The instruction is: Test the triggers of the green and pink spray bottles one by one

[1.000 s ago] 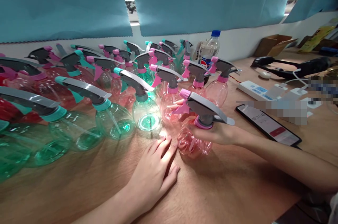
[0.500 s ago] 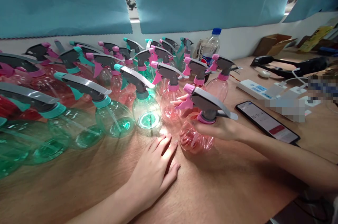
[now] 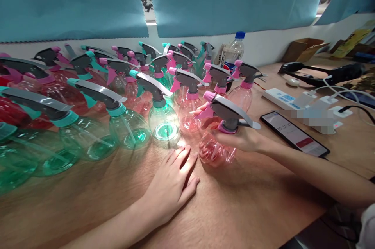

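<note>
My right hand [image 3: 244, 138] wraps round the neck of a pink spray bottle [image 3: 215, 153] from the right and behind; its index finger shows near the pink trigger. The bottle has a grey and pink nozzle head pointing left. Flat on the wooden table [image 3: 234, 210] lies my left hand [image 3: 172, 180], fingers stretched out, holding nothing. Just beyond its fingertips stands a clear green spray bottle [image 3: 163, 122] with a teal nozzle. Behind the held bottle is another pink spray bottle [image 3: 190, 114].
Several green and pink spray bottles crowd the left and back, including a green one [image 3: 129, 131]. To the right lie a phone [image 3: 293, 133] with a running timer, a white power strip [image 3: 283, 98] and black glasses [image 3: 322, 73]. A blue-capped drink bottle [image 3: 236, 51] stands near the wall.
The view has shifted slightly, moving the bottles on the left a little to the right in the picture. Both hands keep their places, the right one still round the pink spray bottle.
</note>
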A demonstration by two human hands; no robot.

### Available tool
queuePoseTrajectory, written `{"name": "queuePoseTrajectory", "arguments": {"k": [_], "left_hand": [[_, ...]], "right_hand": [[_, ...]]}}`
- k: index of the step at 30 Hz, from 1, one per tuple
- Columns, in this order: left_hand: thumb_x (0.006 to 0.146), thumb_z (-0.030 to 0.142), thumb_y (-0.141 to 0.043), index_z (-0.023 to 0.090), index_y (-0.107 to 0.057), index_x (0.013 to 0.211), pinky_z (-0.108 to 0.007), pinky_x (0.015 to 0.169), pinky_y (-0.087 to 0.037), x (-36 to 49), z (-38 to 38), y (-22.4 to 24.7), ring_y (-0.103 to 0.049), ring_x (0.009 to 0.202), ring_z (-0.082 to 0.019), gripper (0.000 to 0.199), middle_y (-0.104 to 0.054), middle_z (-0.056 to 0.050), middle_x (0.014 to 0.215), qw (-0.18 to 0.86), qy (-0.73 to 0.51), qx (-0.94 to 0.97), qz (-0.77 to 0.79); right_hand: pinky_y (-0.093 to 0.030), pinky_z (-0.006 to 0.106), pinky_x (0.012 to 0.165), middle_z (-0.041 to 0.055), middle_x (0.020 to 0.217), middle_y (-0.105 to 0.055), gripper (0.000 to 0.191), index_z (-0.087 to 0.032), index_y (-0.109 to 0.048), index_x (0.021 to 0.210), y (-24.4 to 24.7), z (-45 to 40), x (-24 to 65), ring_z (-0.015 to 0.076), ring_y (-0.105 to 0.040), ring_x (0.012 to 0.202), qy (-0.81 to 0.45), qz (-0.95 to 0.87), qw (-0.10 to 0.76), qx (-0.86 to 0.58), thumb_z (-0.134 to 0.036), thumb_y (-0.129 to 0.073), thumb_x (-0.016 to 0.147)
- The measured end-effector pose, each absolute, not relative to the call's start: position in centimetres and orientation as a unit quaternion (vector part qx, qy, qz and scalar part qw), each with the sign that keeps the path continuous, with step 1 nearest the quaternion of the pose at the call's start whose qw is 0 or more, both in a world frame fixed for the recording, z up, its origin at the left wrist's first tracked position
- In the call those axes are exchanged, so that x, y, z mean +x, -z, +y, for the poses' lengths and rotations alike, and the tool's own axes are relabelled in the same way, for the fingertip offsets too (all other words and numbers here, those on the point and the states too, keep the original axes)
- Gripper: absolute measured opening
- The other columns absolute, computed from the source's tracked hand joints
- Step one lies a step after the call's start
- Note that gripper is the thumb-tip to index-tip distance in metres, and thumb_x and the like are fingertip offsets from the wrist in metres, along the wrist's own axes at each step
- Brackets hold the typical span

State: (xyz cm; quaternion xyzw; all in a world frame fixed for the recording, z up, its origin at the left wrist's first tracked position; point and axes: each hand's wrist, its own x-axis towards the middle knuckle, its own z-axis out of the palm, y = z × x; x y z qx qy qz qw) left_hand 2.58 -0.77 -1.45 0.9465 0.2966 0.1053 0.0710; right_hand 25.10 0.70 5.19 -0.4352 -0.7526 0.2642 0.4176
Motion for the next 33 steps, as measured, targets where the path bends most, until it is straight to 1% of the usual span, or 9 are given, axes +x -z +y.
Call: {"name": "queuePoseTrajectory", "arguments": {"k": [3, 5, 7, 12, 15, 18, 23, 29, 33], "left_hand": [[0.094, 0.032, -0.044, 0.011, -0.041, 0.138, -0.05, 0.104, -0.033, 2.58, -0.77, 1.47, -0.036, 0.129, -0.031, 0.049, -0.043, -0.017, 0.139, 0.073, -0.112, 0.947, 0.293], [0.093, 0.032, -0.044, 0.011, -0.042, 0.138, -0.05, 0.104, -0.034, 2.56, -0.74, 1.53, -0.036, 0.129, -0.031, 0.049, -0.043, -0.017, 0.14, 0.071, -0.115, 0.947, 0.291], [0.093, 0.031, -0.044, 0.011, -0.042, 0.138, -0.05, 0.104, -0.034, 2.53, -0.71, 1.59, -0.036, 0.129, -0.031, 0.049, -0.043, -0.018, 0.14, 0.065, -0.115, 0.948, 0.29], [0.094, 0.03, -0.043, 0.011, -0.042, 0.138, -0.049, 0.103, -0.034, 2.45, -0.66, 1.6, -0.035, 0.128, -0.031, 0.048, -0.043, -0.017, 0.139, 0.057, -0.112, 0.95, 0.285], [0.093, 0.03, -0.043, 0.012, -0.041, 0.139, -0.049, 0.103, -0.034, 2.46, -0.65, 1.56, -0.035, 0.128, -0.031, 0.049, -0.043, -0.016, 0.14, 0.057, -0.108, 0.949, 0.289], [0.093, 0.031, -0.043, 0.013, -0.041, 0.138, -0.049, 0.103, -0.034, 2.46, -0.65, 1.56, -0.035, 0.129, -0.031, 0.049, -0.043, -0.016, 0.14, 0.056, -0.108, 0.949, 0.292], [0.093, 0.032, -0.044, 0.013, -0.041, 0.138, -0.05, 0.103, -0.035, 2.45, -0.65, 1.56, -0.037, 0.128, -0.031, 0.049, -0.044, -0.016, 0.139, 0.057, -0.114, 0.949, 0.289], [0.093, 0.032, -0.044, 0.013, -0.039, 0.14, -0.05, 0.102, -0.035, 2.51, -0.66, 1.61, -0.036, 0.128, -0.031, 0.05, -0.043, -0.016, 0.14, 0.064, -0.111, 0.948, 0.291], [0.093, 0.032, -0.044, 0.013, -0.04, 0.139, -0.05, 0.102, -0.035, 2.48, -0.69, 1.61, -0.036, 0.128, -0.031, 0.05, -0.043, -0.017, 0.14, 0.061, -0.106, 0.949, 0.29]], "right_hand": [[-0.038, 0.026, 0.051, -0.0032, 0.06, -0.049, 0.004, -0.019, -0.049, 0.072, -5.32, 0.7, 25.08, 0.0108, -0.043, 0.055, -0.284, -0.738, 0.417, -0.449, -0.017, -0.051, 0.07], [-0.033, 0.025, 0.048, -0.0053, 0.057, -0.043, 0.009, -0.02, -0.042, 0.068, -5.39, 0.75, 25.08, 0.009, -0.036, 0.051, -0.29, -0.739, 0.417, -0.442, -0.016, -0.05, 0.068], [-0.029, 0.025, 0.047, -0.0066, 0.055, -0.038, 0.011, -0.021, -0.04, 0.07, -5.47, 0.81, 25.08, 0.0087, -0.033, 0.05, -0.293, -0.742, 0.422, -0.43, -0.015, -0.049, 0.067], [-0.032, 0.024, 0.049, -0.0065, 0.058, -0.041, 0.016, -0.022, -0.038, 0.074, -5.84, 0.78, 25.05, 0.0097, -0.038, 0.053, -0.291, -0.751, 0.427, -0.412, -0.011, -0.048, 0.067], [-0.03, 0.024, 0.046, -0.0073, 0.056, -0.038, 0.018, -0.022, -0.037, 0.071, -6.07, 0.71, 25.07, 0.0089, -0.036, 0.05, -0.273, -0.755, 0.435, -0.408, -0.01, -0.049, 0.067], [-0.03, 0.024, 0.047, -0.0069, 0.056, -0.037, 0.018, -0.022, -0.037, 0.067, -6.13, 0.75, 25.08, 0.0083, -0.034, 0.05, -0.253, -0.763, 0.446, -0.395, -0.008, -0.05, 0.066], [-0.034, 0.025, 0.048, -0.0045, 0.056, -0.037, 0.019, -0.021, -0.037, 0.057, -5.92, 0.76, 25.07, 0.0097, -0.036, 0.053, -0.268, -0.761, 0.419, -0.417, -0.013, -0.049, 0.069], [-0.049, 0.034, 0.063, -0.0016, 0.064, -0.048, 0.003, -0.022, -0.053, 0.071, -5.63, 0.57, 25.11, 0.0165, -0.052, 0.067, -0.282, -0.744, 0.428, -0.429, -0.019, -0.054, 0.072], [-0.052, 0.038, 0.067, -0.0002, 0.069, -0.054, 0.01, -0.022, -0.058, 0.081, -5.61, 0.56, 25.14, 0.0188, -0.057, 0.07, -0.281, -0.745, 0.43, -0.426, -0.019, -0.056, 0.073]]}}
